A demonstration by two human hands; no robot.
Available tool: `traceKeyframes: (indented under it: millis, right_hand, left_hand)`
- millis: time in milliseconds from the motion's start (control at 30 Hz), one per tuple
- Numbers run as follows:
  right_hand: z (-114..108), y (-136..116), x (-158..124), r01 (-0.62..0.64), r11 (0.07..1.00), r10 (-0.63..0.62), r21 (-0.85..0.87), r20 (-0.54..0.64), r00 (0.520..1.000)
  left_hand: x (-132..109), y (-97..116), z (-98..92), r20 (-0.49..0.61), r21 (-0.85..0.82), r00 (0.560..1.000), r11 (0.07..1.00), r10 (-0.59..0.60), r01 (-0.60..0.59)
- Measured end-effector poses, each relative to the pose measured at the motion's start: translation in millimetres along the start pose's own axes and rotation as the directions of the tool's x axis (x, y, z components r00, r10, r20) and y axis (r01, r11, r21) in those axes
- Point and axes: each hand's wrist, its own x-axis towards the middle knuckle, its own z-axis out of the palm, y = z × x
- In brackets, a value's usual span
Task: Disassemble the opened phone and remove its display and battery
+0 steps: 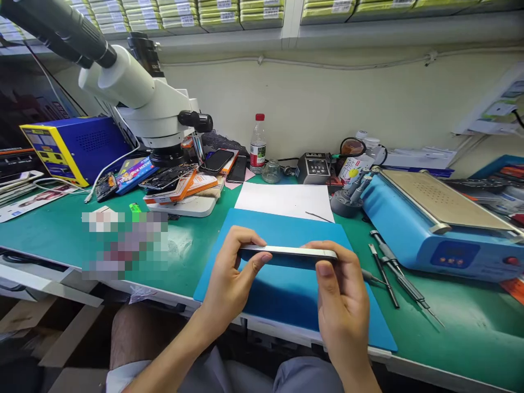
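Head: left hand (227, 281) and right hand (346, 297) hold, probably, a phone (290, 251).

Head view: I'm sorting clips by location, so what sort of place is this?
Probably an electronics repair bench, perhaps for phones: a microscope stands at the left, slim hand tools lie beside the blue mat, and a thin phone-like device is held above that mat.

A pale wall (286, 90) rises behind a green-topped workbench (462, 311).

Silvery phone edge (292, 251) (perhaps white)
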Motion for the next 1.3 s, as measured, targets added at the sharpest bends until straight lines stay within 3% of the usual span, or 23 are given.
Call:
traceKeyframes:
  millis: [200, 733, 933, 1067, 1167, 1300]
  right_hand:
    - [3.6, 2.1, 3.5, 0.094, 0.994, -0.092, 0.048, -0.041, 0.995]
    - [9.5, 2.0, 7.6, 0.126, 0.991, -0.120, 0.049, -0.111, 0.987]
    - [-0.5, 3.3, 11.0, 0.021, 1.000, -0.021, -0.013, -0.001, 1.000]
    - [-1.7, 0.7, 12.2, 0.057, 0.998, -0.057, -0.039, 0.011, 0.998]
    - [-1.5, -0.4, 12.2, 0.100, 0.994, -0.102, -0.046, -0.050, 0.994]
    - [-4.6, -2.6, 13.7, 0.086, 0.993, -0.095, -0.080, -0.118, 0.988]
  left_hand:
    - [-0.2, 6.9, 0.8, 0.051, -0.032, 0.999, 0.999, 0.005, -0.004]
    - [4.3, 9.1, 4.1, 0.000, -0.008, 1.000, 1.000, 0.000, 0.000]
    - [6.0, 11.9, -0.6, -0.038, 0.020, 0.997, 0.997, -0.073, 0.074]
    - [6.0, 12.9, -2.1, -0.058, 0.004, 0.996, 0.998, -0.068, 0.068]
    - [6.2, 12.3, -3.5, -0.019, -0.032, 0.998, 0.998, -0.062, 0.062]
    - [9.7, 9.8, -9.6, 0.111, -0.033, 0.982, 0.988, -0.150, 0.154]
